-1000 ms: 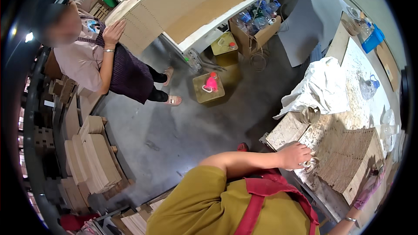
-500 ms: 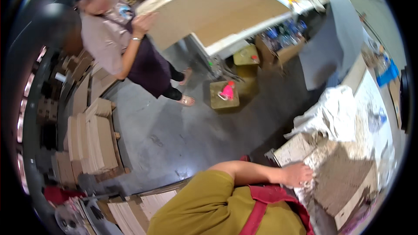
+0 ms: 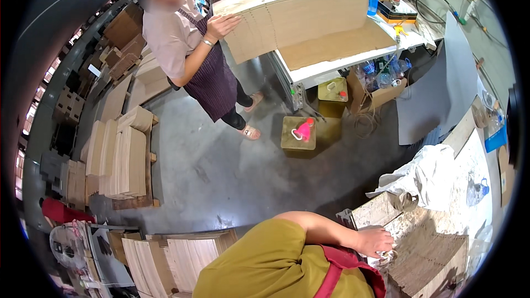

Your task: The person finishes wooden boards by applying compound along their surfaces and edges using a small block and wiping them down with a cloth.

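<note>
While the left hand [image 3: 375,241] curls closed round a crumpled pale cloth [image 3: 388,255] at lower right, a brown curved panel [image 3: 425,256] lies beside it on a stained worktable [image 3: 455,218]. Right hand out of sight; its grip cannot be told. White fabric [image 3: 430,174] heaped above the panel. Mid-frame: yellowish tin [image 3: 291,142] on grey floor [image 3: 221,187], pink item [image 3: 303,131] on top. Upper left: co-worker [image 3: 171,49] at pale curved board [image 3: 309,16].

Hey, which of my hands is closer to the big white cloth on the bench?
Left. Your left hand is a short gap from the white cloth, on your side of it. Your right hand, barely visible at lower right, is farther off, by the stacked boards.
</note>
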`<action>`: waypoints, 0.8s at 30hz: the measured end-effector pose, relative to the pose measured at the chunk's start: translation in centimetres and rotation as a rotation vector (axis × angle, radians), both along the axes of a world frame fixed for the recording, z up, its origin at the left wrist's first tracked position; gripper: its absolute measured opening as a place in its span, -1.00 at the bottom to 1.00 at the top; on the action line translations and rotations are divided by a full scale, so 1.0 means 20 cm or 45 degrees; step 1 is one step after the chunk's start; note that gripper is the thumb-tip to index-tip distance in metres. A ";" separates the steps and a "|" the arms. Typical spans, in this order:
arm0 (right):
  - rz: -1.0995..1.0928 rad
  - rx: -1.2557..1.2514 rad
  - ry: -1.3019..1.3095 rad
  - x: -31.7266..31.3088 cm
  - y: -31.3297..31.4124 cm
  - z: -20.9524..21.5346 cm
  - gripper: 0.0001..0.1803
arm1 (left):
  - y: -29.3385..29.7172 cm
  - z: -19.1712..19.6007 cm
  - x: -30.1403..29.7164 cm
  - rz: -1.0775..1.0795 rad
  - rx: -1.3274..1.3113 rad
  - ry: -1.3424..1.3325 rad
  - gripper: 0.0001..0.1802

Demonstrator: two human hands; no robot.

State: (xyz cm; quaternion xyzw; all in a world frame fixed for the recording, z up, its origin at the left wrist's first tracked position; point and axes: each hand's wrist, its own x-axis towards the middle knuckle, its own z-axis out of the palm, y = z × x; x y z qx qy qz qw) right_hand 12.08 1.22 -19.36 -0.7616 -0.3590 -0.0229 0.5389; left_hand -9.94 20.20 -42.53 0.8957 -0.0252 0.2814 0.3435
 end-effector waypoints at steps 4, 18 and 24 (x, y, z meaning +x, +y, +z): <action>-0.081 -0.215 -0.274 -0.06 0.04 0.04 -0.66 | 0.01 0.01 0.00 -0.003 -0.008 0.022 -0.62; -0.128 -0.459 -0.872 -0.12 0.08 0.06 -0.74 | 0.00 0.01 0.00 0.008 -0.009 -0.016 -0.62; -0.109 -0.334 -0.602 -0.17 0.14 0.04 -0.75 | 0.01 0.02 -0.01 0.022 0.002 -0.027 -0.61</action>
